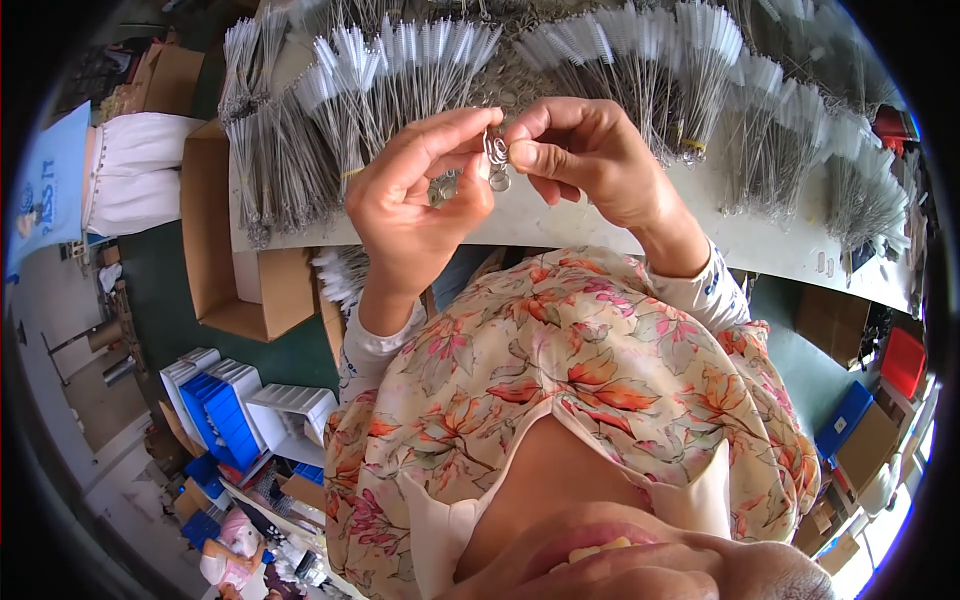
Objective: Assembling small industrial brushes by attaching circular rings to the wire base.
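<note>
Small shiny metal wire rings (497,152) hang together between my two hands, above the near edge of the worktable. My left hand (415,190) is closed on their left side, thumb and index finger pinching. From the other side my right hand (590,150) grips the rings between thumb and bent index finger. How the rings link is too small to tell. Behind both hands lie bundles of tube brushes (400,85) with thin wire stems and white bristles, and more brush bundles (640,60) lie to the right.
The pale worktable (760,240) curves across in front of me. An open cardboard box (215,240) stands at its left end. Blue and white plastic bins (225,410) are on the lower left. Another person in a blue top and white trousers (140,170) is at the far left.
</note>
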Motion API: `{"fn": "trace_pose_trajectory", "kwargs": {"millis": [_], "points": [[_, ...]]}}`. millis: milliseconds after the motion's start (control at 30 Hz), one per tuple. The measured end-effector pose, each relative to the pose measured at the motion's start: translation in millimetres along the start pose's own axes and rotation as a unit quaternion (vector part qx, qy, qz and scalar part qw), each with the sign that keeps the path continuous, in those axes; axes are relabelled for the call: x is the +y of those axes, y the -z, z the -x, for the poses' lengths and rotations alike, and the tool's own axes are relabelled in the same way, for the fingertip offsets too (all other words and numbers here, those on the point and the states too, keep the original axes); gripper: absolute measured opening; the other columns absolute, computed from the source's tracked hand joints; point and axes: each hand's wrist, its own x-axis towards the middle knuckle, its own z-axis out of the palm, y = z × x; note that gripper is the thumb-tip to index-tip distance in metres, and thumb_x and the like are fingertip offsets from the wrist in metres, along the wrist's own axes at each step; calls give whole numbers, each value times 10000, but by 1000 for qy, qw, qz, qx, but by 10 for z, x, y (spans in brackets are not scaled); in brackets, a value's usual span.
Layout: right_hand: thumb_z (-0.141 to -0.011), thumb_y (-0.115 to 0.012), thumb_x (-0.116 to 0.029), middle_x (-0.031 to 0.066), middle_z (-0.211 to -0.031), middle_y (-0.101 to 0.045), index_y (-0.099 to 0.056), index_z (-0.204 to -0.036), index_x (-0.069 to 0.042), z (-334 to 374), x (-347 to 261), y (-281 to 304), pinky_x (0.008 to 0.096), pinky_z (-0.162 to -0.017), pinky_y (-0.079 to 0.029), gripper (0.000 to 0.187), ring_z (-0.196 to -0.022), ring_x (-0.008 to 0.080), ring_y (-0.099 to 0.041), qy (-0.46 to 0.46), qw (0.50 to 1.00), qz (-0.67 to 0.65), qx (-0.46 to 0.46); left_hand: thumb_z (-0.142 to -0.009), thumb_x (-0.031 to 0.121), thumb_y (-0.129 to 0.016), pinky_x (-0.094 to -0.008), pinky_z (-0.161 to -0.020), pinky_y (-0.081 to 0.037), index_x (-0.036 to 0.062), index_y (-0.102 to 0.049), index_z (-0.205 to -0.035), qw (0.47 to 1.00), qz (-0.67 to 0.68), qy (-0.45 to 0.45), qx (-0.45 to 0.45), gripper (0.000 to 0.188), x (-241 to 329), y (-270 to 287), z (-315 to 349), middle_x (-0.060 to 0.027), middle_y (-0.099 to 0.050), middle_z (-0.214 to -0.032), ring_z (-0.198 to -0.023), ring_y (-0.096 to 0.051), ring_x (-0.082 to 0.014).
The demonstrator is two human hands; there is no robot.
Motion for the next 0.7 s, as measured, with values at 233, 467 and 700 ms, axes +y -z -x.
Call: {"fn": "trace_pose_trajectory", "kwargs": {"millis": [233, 467, 700], "points": [[-850, -613, -187, -16, -725, -597, -608, -872, -33, 4, 50, -61, 173, -514, -412, 156, -624, 39, -546, 92, 991, 76, 56, -728, -123, -594, -248, -751, -533, -52, -605, -1013, 999, 27, 34, -14, 295, -26, 44, -10, -156, -607, -1013, -876, -618, -173], [-844, -619, -164, -4, -716, -588, -609, -862, -10, -32, 37, -15, 186, -512, -420, 155, -589, 45, -522, 63, 995, 70, 16, -716, -125, -596, -242, -737, -537, -47, -617, -992, 999, -23, 23, -37, 287, -67, 72, -7, -138, -617, -996, -855, -623, -160], [-831, -621, -116, 3, -688, -578, -612, -827, 12, -22, 103, 16, 198, -507, -419, 129, -568, 48, -494, 52, 990, 132, 21, -747, -82, -598, -218, -693, -520, -25, -621, -1002, 998, 9, 36, -54, 262, -143, 90, -71, -96, -637, -935, -809, -611, -100]]}}
